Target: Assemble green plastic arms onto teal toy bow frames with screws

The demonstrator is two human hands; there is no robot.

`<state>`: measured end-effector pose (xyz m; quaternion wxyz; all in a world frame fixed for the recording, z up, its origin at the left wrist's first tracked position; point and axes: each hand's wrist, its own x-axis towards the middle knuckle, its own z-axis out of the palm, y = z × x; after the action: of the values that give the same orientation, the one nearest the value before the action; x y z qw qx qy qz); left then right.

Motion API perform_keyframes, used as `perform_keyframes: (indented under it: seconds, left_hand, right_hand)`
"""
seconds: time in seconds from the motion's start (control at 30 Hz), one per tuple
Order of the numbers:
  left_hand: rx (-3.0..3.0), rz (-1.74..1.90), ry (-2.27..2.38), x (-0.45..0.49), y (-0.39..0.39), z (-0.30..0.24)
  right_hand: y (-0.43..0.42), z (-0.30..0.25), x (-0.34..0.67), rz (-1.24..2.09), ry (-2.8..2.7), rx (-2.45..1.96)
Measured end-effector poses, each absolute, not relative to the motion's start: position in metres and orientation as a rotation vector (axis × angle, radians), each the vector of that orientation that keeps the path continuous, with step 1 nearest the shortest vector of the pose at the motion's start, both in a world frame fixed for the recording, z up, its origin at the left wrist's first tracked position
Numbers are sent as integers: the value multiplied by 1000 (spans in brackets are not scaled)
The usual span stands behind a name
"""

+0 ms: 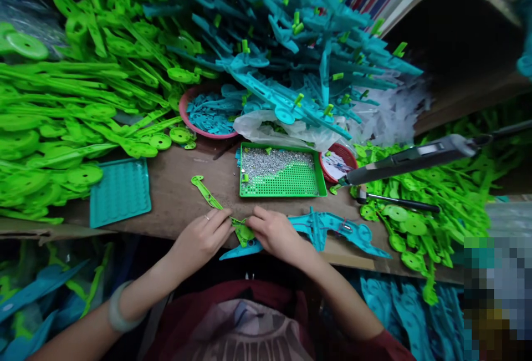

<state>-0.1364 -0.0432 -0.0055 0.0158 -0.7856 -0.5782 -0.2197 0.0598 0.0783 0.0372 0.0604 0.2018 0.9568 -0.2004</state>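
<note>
A long blue plastic part [313,225], shaped like a hollow shell half, lies at the table's front edge. On its left end sits a green plastic part [243,232], whose long arm [206,192] reaches up and left across the table. My left hand [211,233], with a ring on one finger, is closed in a pinch on the green part. Across from it, my right hand [275,233] has its fingers pressed together where the green part meets the blue one. What lies between those right fingertips is hidden.
Beyond my hands is a green tray [286,179] of small metal pieces. A power screwdriver [409,158] hangs at right above a hammer [399,202]. Green parts [54,128] pile at left, blue assemblies [286,84] at the back. A teal tray [120,192] lies left.
</note>
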Motion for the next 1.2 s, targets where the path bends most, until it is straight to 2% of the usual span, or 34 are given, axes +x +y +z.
perform_keyframes:
  seconds: [0.1, 0.2, 0.53, 0.67, 0.9, 1.1, 1.2]
  left_hand:
    - [-2450, -706, -1896, -130, -35, -1]
    - [-2470, -704, -1941, -125, -29, 2]
    - [-2628, -560, -1848, -116, -30, 10]
    - [-2535, -487, -2001, -102, -35, 19]
    - [-2257, -507, -2285, -73, -34, 23]
    - [-2120, -471, -2371, -67, -31, 23]
    - [-2124, -537, -2309, -65, -32, 22]
  right_hand:
    - [84, 37, 65, -443, 2942, 431]
    - [86, 36, 69, -434, 2946, 384]
    - [79, 44, 68, -859, 2870, 702]
    - [66, 47, 62, -723, 2864, 750]
    - [85, 35, 92, -540, 3023, 393]
    - [102, 19, 102, -644, 3099, 357]
    - [100, 19, 97, -560, 3084, 345]
